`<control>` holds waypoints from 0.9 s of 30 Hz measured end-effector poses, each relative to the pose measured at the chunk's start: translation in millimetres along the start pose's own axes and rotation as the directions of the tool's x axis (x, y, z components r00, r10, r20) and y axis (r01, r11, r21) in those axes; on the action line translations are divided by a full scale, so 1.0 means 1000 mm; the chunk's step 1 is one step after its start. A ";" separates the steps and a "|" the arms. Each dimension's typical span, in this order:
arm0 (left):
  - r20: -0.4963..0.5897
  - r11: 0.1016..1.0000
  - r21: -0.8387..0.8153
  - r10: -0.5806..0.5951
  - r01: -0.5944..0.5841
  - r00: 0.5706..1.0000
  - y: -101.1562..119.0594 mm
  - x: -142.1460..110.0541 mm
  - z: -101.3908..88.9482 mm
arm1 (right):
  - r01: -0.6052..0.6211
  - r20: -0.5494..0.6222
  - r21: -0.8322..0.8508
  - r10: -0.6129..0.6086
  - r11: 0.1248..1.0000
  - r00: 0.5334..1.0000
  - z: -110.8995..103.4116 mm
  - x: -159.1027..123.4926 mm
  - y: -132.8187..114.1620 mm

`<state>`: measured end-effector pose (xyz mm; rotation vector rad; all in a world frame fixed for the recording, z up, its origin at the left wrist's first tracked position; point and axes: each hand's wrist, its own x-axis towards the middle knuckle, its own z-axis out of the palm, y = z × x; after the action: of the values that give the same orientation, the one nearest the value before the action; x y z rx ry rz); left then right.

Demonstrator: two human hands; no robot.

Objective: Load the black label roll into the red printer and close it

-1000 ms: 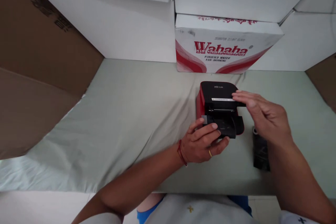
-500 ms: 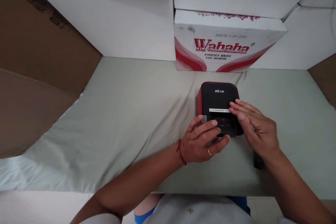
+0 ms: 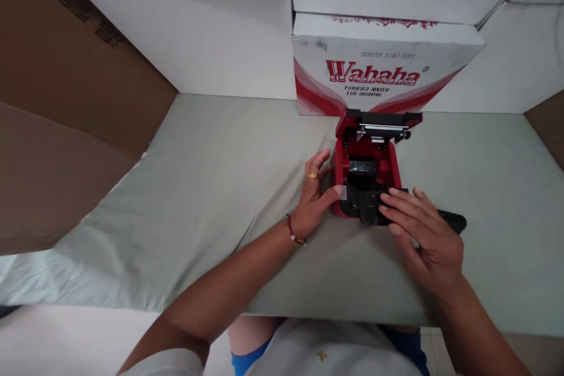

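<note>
A red and black label printer (image 3: 337, 158) sits on the cloth-covered table with its lid (image 3: 379, 120) raised, baring the red inside and a roll (image 3: 362, 167) in it. My left hand (image 3: 315, 194) is at the printer's left side, thumb on the grey front corner and fingers along the wall. My right hand (image 3: 423, 229) lies with outstretched fingers over the front right part, touching a dark flap or strip (image 3: 371, 207) that sticks out at the front. What lies under the right fingers is hidden.
A dark elongated object (image 3: 453, 220) lies partly behind my right hand. Behind the printer stands a white and red Wahaha water carton (image 3: 374, 79), among stacked white boxes (image 3: 220, 35). A brown carton (image 3: 66, 100) borders the left of the green tablecloth (image 3: 198, 188).
The printer's lid has swung up and back, showing its inside. My left hand has moved from the front panel to the printer's left side; my right hand has shifted slightly down toward the front.
</note>
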<state>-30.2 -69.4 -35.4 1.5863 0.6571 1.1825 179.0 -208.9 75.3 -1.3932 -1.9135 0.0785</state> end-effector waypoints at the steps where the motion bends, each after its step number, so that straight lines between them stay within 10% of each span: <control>1: 0.023 0.999 -0.037 -0.013 0.014 1.000 -0.004 0.001 -0.001 | -0.011 0.012 0.022 0.010 1.000 1.000 -0.002 0.002 -0.001; 7: 0.092 0.992 -0.126 -0.021 0.032 0.996 -0.010 0.005 -0.002 | -0.288 0.102 0.114 0.277 0.951 0.955 -0.023 0.053 0.016; 10: 0.091 0.991 -0.131 -0.010 0.022 0.996 -0.011 0.006 -0.002 | -0.366 0.303 -0.100 0.378 0.925 0.875 -0.021 0.096 0.033; 17: 0.052 0.980 -0.191 -0.052 0.061 0.997 -0.014 0.005 0.000 | 0.055 0.567 -0.643 0.427 0.764 0.704 0.020 0.148 0.027; 23: 0.054 0.978 -0.198 -0.063 0.073 0.997 -0.010 0.006 0.002 | 0.039 0.582 -0.568 0.367 0.822 0.726 0.020 0.140 0.030; 27: 0.013 0.952 -0.271 -0.142 0.140 0.990 -0.004 0.006 0.006 | -0.182 0.509 -0.242 0.284 0.953 0.813 -0.032 0.114 0.034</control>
<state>-22.3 -65.4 -36.8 1.2851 0.5751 1.1198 210.9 -111.2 143.0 -1.8804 -2.2265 0.4741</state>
